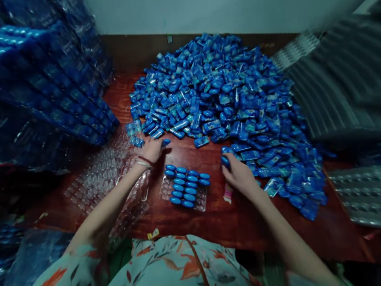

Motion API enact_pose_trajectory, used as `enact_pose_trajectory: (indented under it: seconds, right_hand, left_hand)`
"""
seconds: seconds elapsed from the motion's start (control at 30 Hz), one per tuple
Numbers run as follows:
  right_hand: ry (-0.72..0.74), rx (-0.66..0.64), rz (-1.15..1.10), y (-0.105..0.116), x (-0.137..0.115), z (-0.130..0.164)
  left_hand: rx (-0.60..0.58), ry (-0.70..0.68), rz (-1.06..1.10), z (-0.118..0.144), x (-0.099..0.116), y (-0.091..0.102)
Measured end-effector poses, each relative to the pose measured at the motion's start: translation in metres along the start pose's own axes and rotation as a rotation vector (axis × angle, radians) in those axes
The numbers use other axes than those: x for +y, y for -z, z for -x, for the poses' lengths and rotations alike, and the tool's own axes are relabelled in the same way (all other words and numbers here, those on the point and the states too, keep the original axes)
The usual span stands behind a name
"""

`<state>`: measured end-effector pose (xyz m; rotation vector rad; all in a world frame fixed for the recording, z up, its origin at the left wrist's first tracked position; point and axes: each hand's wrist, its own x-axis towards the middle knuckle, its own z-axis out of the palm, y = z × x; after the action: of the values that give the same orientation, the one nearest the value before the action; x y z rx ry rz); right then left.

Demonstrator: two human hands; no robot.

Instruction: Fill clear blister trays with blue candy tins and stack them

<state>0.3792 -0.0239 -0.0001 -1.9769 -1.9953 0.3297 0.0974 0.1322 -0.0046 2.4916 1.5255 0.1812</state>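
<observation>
Blue packets (204, 86) lay heaped at one o'clock in the head view. Left hand (153, 151) at nine and right hand (240, 176) at four seemed, blurrily, to pinch a blue piece (166, 142) each between closed fingers; filling the tray (201, 200) at six looked midway, calling for careful alignment.

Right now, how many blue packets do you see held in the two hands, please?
2: one packet in the left hand, another packet in the right hand. More may be hidden.

Dark-red table (227, 223): heaped blue packets (219, 89), part-filled clear tray (200, 202), moulded plastic sheets (94, 177), pink wrapper (228, 193).
</observation>
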Motion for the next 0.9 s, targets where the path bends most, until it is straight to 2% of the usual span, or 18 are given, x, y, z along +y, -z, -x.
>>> enact_pose_trajectory:
  seconds: [0.03,0.1,0.17,0.27,0.33,0.43,0.6,0.7,0.77,0.9]
  right_hand:
    - [-0.054,0.054,-0.150,0.003,0.004,0.018]
    - [-0.111,0.147,-0.411,0.005,0.002,0.052]
    - [-0.092,0.228,-0.559,-0.004,-0.011,0.077]
    - [0.045,0.321,-0.546,-0.028,-0.035,0.093]
    - [0.157,0.363,-0.431,-0.043,-0.044,0.091]
    - [0.307,0.328,-0.233,-0.051,-0.044,0.081]
    - [0.465,0.097,0.081,-0.028,-0.041,0.063]
    - [0.482,-0.025,0.211,-0.016,-0.046,0.057]
    - [0.473,-0.097,0.263,-0.011,-0.050,0.054]
    - [0.459,-0.195,0.298,-0.008,-0.057,0.049]
  left_hand:
    - [0.022,-0.012,0.041,0.016,-0.006,0.005]
    - [0.167,-0.037,0.239,0.053,-0.017,0.016]
    - [0.252,0.001,0.464,0.090,-0.020,0.021]
    - [0.253,0.100,0.693,0.131,-0.010,0.014]
    - [0.277,0.180,0.774,0.145,0.002,0.001]
    - [0.302,0.183,0.760,0.147,0.017,-0.019]
    - [0.233,-0.046,0.583,0.136,0.020,-0.039]
    - [0.173,-0.165,0.522,0.131,0.016,-0.041]
    - [0.092,-0.225,0.465,0.128,0.015,-0.037]
    - [-0.074,-0.252,0.324,0.129,0.018,-0.028]
